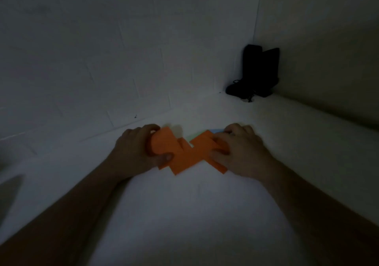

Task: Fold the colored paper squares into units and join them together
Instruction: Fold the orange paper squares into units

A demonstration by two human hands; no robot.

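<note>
- Left hand (141,149) grips the orange paper (184,153), fingers curled round its left end.
- Right hand (240,149) pinches its right end (green and blue sheets (213,131) seemingly beneath) on the white desk (184,214).

Two bare forearms reach in from the lower corners of the view, with no sleeve, cuff, watch or band visible on either. The left hand (137,148) and the right hand (241,145) wear no gloves and no rings that can be made out. The light is dim and the picture slightly blurred, so finer detail such as nails cannot be told.
</note>
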